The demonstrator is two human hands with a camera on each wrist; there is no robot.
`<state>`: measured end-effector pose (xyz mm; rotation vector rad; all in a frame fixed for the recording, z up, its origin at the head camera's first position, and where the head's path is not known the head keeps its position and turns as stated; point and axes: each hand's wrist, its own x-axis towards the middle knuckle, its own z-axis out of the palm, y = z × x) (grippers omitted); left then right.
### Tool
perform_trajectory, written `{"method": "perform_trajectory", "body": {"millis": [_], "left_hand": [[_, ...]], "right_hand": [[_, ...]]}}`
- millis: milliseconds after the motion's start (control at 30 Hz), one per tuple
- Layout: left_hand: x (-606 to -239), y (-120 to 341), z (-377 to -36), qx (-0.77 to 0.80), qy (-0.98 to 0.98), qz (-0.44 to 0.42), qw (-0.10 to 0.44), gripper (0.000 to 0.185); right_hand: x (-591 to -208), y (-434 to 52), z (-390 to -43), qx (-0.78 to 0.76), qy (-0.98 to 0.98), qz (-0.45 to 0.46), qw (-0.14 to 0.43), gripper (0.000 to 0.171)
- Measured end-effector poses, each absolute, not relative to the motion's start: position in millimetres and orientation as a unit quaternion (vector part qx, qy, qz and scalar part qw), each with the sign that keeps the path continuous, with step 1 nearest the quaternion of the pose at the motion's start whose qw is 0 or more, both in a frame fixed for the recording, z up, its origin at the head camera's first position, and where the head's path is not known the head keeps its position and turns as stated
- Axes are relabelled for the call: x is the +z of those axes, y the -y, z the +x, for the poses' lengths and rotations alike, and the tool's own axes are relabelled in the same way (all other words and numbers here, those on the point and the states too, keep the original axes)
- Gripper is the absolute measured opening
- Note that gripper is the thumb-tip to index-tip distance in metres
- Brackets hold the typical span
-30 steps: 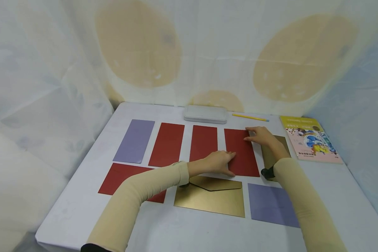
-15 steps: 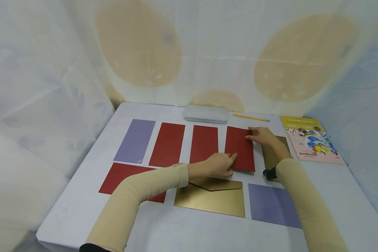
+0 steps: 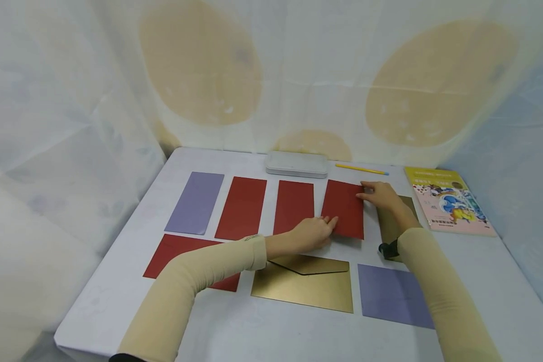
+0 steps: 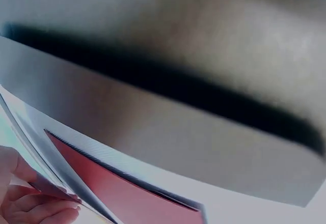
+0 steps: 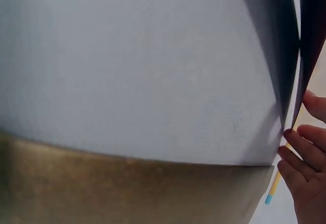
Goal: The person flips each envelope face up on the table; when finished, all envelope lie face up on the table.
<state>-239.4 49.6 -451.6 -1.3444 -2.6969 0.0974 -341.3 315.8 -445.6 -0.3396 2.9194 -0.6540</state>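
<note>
A red envelope [image 3: 344, 208] at the right end of the far row is raised a little off the white table [image 3: 262, 332], with a shadow under its near edge. My left hand [image 3: 314, 232] pinches its near left corner. My right hand [image 3: 377, 193] pinches its far right corner. The left wrist view shows the red envelope [image 4: 132, 193] from below, with fingertips [image 4: 25, 203] at its edge. In the right wrist view, fingers [image 5: 305, 183] hold the dark envelope edge [image 5: 310, 40] above a gold envelope [image 5: 127, 188].
The far row holds a purple envelope [image 3: 194, 202] and two red envelopes [image 3: 241, 207] [image 3: 293, 206]. Nearer lie a red envelope [image 3: 176, 251], a gold one [image 3: 303, 284] and a purple one [image 3: 391, 296]. A grey tin [image 3: 296, 164], yellow pen [image 3: 361, 169] and book [image 3: 448, 200] sit behind.
Both hands have slid the right-hand red envelope away from me and lifted its near edge off the table. Its near corner no longer overlaps the gold envelope's flap.
</note>
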Motion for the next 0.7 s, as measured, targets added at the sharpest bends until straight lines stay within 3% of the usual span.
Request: {"method": "perform_trajectory", "body": {"millis": [700], "left_hand": [[-455, -48, -238, -0.077, 0.891, -0.446, 0.043, 0.049]], "right_hand": [[-419, -325, -321, -0.364, -0.927, -0.084, 0.014, 0.065]]}}
